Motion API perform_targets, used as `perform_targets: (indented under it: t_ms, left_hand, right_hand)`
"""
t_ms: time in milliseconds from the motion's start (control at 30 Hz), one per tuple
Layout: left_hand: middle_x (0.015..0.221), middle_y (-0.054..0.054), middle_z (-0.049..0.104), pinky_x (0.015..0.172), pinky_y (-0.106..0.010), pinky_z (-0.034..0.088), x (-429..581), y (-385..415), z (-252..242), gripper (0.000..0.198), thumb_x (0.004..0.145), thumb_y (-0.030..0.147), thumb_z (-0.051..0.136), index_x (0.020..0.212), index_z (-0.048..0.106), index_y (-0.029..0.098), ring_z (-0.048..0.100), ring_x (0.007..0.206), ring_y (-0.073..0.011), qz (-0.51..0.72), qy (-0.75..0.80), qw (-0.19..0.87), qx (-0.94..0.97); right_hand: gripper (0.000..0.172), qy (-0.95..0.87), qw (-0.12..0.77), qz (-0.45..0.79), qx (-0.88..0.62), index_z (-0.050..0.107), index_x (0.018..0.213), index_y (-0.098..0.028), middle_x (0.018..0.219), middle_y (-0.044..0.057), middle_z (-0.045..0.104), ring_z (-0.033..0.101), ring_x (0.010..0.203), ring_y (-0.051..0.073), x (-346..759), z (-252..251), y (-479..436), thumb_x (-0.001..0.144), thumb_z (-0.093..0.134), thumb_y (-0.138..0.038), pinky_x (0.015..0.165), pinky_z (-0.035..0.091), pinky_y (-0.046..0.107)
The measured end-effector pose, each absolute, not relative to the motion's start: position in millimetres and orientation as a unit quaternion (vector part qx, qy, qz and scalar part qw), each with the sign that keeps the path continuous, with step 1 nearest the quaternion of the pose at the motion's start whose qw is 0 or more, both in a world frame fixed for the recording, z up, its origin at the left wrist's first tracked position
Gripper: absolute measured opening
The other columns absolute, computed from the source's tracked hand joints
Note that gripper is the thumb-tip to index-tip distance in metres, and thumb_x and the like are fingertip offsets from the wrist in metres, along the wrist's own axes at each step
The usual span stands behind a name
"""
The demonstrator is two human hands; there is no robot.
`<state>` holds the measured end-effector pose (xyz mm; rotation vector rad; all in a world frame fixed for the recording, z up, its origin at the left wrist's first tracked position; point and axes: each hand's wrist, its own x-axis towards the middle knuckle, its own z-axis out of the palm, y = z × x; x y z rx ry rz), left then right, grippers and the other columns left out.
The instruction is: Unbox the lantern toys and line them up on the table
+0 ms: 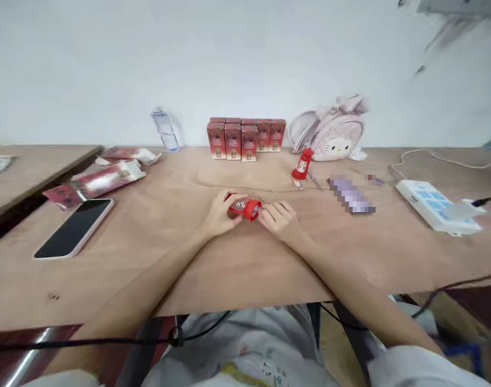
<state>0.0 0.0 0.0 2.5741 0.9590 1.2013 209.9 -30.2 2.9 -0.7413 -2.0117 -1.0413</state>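
Observation:
Both my hands meet at the middle of the wooden table [237,269] over a small red lantern-like toy [246,207] lying on its side. My left hand [221,214] curls round its left end, fingers closed on it. My right hand [280,219] pinches its red right end with closed fingers. A second red lantern toy [303,164] stands upright farther back on the right, with small metal pieces [310,183] beside it.
Several red boxes [245,138] line the wall, a water bottle [165,129] to their left, a pale backpack [330,134] to their right. A phone [74,227] and opened red packaging [104,180] lie left. A white power strip [437,205] and cables lie right.

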Motion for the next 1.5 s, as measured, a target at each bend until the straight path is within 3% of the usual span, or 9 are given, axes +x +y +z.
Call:
perform_targets:
  t_ms: [333,533,667,833,1067,1233,1500]
  left_hand:
    - [0.119,-0.011,0.060,0.085,-0.039,0.037,2.4,-4.8,-1.2,0.050,0.077,0.025,0.059,0.126,0.050,0.021,0.055,0.106,-0.0269,0.346,0.366,-0.067,0.861]
    - [0.119,-0.011,0.063,0.082,-0.037,0.038,3.0,-5.7,-1.8,0.043,0.081,0.029,0.059,0.121,0.051,0.019,0.058,0.103,-0.0264,0.378,0.353,-0.100,0.850]
    - [0.113,-0.011,0.064,0.083,-0.036,0.044,3.4,-4.1,-2.6,0.043,0.079,0.029,0.063,0.120,0.050,0.018,0.059,0.102,-0.0249,0.419,0.335,-0.056,0.842]
    - [0.112,-0.010,0.064,0.087,-0.038,0.048,3.5,-2.8,-2.2,0.045,0.078,0.027,0.065,0.120,0.050,0.018,0.060,0.102,-0.0243,0.434,0.305,-0.032,0.847]
    - [0.115,-0.011,0.063,0.090,-0.039,0.050,1.7,-2.8,0.2,0.045,0.081,0.030,0.064,0.122,0.050,0.019,0.060,0.106,-0.0237,0.434,0.294,0.001,0.851]
    - [0.115,-0.011,0.063,0.091,-0.039,0.051,1.2,-1.9,-0.6,0.047,0.080,0.029,0.065,0.123,0.049,0.019,0.061,0.107,-0.0235,0.440,0.284,0.001,0.852]
    - [0.117,-0.011,0.063,0.091,-0.038,0.051,0.1,-1.2,-0.3,0.046,0.082,0.028,0.063,0.124,0.049,0.019,0.061,0.107,-0.0232,0.423,0.280,-0.014,0.862]
  right_hand:
    - [0.026,-0.793,0.321,-0.403,-0.326,0.051,0.063,-0.019,0.059,0.000,0.054,0.043,0.060,0.014,212.8,2.6,-36.4,0.088,0.049,-0.010,0.067,0.034,0.031]
    - [0.019,-0.802,0.371,-0.349,-0.310,0.057,0.074,-0.018,0.073,0.004,0.064,0.054,0.066,0.014,217.0,2.5,-34.9,0.088,0.049,-0.009,0.067,0.039,0.030]
    - [0.014,-0.820,0.427,-0.232,-0.303,0.061,0.085,-0.018,0.081,0.006,0.069,0.061,0.073,0.015,220.0,1.5,-33.4,0.091,0.049,-0.014,0.069,0.045,0.029]
    - [0.016,-0.805,0.502,0.037,-0.313,0.066,0.091,-0.021,0.086,0.005,0.070,0.065,0.080,0.015,222.1,1.5,-35.6,0.092,0.050,-0.022,0.073,0.052,0.029]
    - [0.003,-0.706,0.562,0.241,-0.358,0.071,0.078,-0.023,0.080,0.001,0.071,0.066,0.077,0.014,219.8,-1.8,-31.2,0.079,0.069,-0.026,0.074,0.052,0.029]
    - [0.003,-0.665,0.577,0.309,-0.359,0.072,0.076,-0.024,0.079,0.000,0.071,0.066,0.077,0.014,219.0,-5.0,-28.4,0.076,0.072,-0.026,0.074,0.052,0.029]
    - [0.009,-0.696,0.554,0.265,-0.373,0.072,0.076,-0.024,0.079,0.000,0.072,0.066,0.076,0.014,220.6,-2.6,-31.3,0.079,0.068,-0.031,0.073,0.052,0.029]
